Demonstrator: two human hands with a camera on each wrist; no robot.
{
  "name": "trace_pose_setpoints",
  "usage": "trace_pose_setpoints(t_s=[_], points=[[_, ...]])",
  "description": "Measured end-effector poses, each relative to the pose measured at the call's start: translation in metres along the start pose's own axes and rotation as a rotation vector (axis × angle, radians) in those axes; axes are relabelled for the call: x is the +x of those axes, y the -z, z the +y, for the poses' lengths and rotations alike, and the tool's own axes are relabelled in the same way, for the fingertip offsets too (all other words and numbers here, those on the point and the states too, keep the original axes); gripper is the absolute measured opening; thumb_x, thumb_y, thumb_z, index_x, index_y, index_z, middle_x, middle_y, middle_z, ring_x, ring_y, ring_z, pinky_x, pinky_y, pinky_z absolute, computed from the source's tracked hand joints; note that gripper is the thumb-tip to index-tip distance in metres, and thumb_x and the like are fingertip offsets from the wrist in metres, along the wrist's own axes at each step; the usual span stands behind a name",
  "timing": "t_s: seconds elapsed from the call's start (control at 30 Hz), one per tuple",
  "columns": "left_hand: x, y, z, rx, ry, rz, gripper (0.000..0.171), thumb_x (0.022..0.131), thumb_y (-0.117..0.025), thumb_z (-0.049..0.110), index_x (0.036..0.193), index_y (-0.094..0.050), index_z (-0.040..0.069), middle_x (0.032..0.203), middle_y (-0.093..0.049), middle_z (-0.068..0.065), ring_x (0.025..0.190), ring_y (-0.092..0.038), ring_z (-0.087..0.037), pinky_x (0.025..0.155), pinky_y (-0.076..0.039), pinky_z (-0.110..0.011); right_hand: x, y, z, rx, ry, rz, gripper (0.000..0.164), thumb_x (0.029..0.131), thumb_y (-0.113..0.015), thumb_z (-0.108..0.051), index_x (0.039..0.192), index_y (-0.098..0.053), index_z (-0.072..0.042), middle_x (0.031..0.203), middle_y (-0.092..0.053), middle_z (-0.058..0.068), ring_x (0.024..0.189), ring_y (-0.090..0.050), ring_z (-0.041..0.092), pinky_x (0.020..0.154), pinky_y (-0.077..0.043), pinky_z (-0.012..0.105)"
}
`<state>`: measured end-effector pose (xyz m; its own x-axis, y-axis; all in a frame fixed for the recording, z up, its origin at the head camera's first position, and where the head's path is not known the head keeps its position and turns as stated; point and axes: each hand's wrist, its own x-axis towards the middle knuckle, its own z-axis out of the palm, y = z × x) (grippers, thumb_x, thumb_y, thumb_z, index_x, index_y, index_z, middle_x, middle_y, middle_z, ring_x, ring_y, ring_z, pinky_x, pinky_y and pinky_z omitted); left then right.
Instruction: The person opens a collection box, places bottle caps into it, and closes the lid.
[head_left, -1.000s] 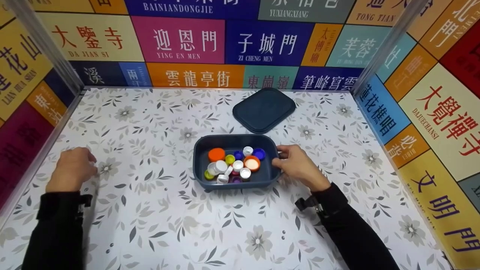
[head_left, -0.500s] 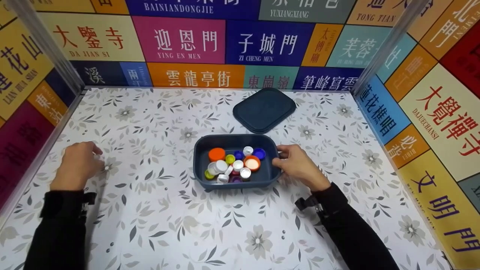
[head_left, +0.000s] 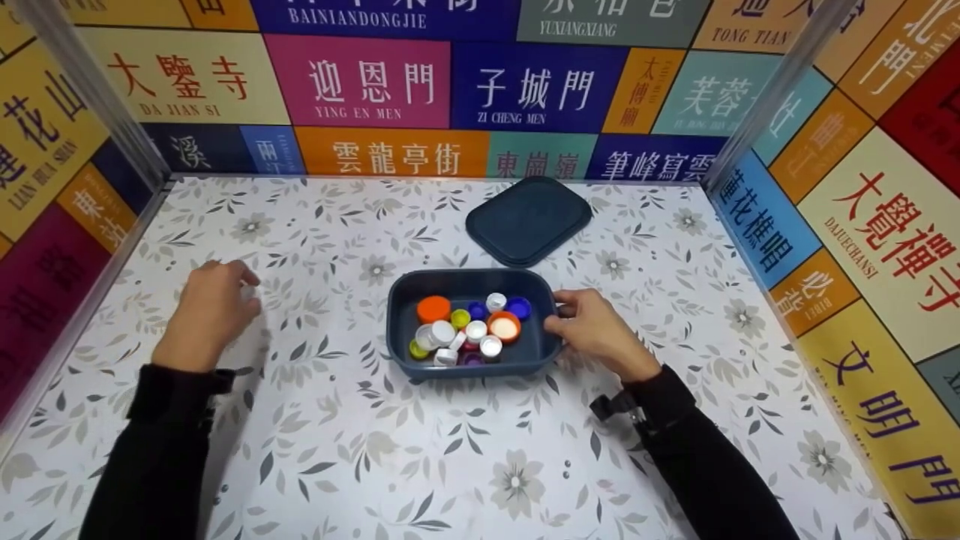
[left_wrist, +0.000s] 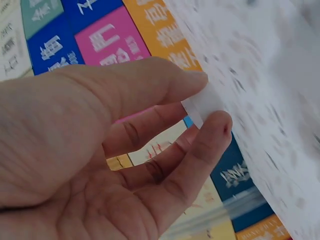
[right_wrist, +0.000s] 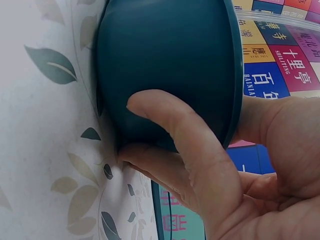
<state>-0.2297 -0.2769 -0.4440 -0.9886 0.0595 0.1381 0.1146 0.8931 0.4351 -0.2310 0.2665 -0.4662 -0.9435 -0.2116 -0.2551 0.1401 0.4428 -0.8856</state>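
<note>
A dark blue-grey plastic box [head_left: 405,367] stands uncovered mid-table, with several loose bottle caps [head_left: 475,331] in orange, white, yellow, blue and purple inside. My right hand [head_left: 596,330] holds its right end; in the right wrist view, fingers [right_wrist: 185,125] lie along the outer wall and one digit passes behind the rim. Well to the box's left, my left hand [head_left: 214,311] is above the table. The left wrist view has its thumb and a finger pinching a small white piece [left_wrist: 202,105], apparently a cap. Its far side is hidden by the fingertips.
The box's dark lid [head_left: 529,221] lies flat behind it, to the right. A floral-patterned cloth [head_left: 360,465] covers the table. Colourful panels with printed characters [head_left: 367,82] wall in the back and both sides.
My left hand has moved right and slightly away from me, from the table's left side toward the box. The right hand, box, caps and lid have stayed in place.
</note>
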Motion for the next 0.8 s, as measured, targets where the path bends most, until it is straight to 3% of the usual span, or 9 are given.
trace_pose_setpoints(t_s=[0.27,0.47,0.8], points=[[0.003,-0.012,0.052,-0.070,-0.123,0.067,0.027,0.095,-0.077,-0.004,0.121,-0.077,-0.012,0.117,-0.074,-0.039,0.103,-0.070,-0.057,0.091,-0.064,-0.069,0.001,0.000,-0.002,0.000,0.000,-0.002,0.057,0.104,-0.066,-0.002,0.161,-0.064,0.004,0.139,-0.080,0.032,0.090,-0.084,0.025,0.065,-0.073,0.035],[0.005,-0.022,0.095,-0.096,-0.254,0.109,0.025,0.094,-0.075,-0.010,0.119,-0.078,-0.011,0.112,-0.073,-0.036,0.092,-0.074,-0.049,0.081,-0.071,-0.061,0.001,-0.002,-0.002,-0.001,0.012,0.000,0.060,0.103,-0.067,-0.003,0.162,-0.062,0.005,0.142,-0.079,0.031,0.102,-0.084,0.022,0.073,-0.071,0.023],[0.006,-0.048,0.154,-0.074,-0.391,0.036,0.028,0.092,-0.082,-0.012,0.119,-0.079,-0.008,0.114,-0.072,-0.030,0.103,-0.076,-0.047,0.089,-0.075,-0.055,0.000,-0.002,-0.001,0.000,0.001,0.004,0.060,0.103,-0.067,-0.003,0.162,-0.062,0.005,0.140,-0.080,0.031,0.097,-0.084,0.021,0.070,-0.072,0.028]])
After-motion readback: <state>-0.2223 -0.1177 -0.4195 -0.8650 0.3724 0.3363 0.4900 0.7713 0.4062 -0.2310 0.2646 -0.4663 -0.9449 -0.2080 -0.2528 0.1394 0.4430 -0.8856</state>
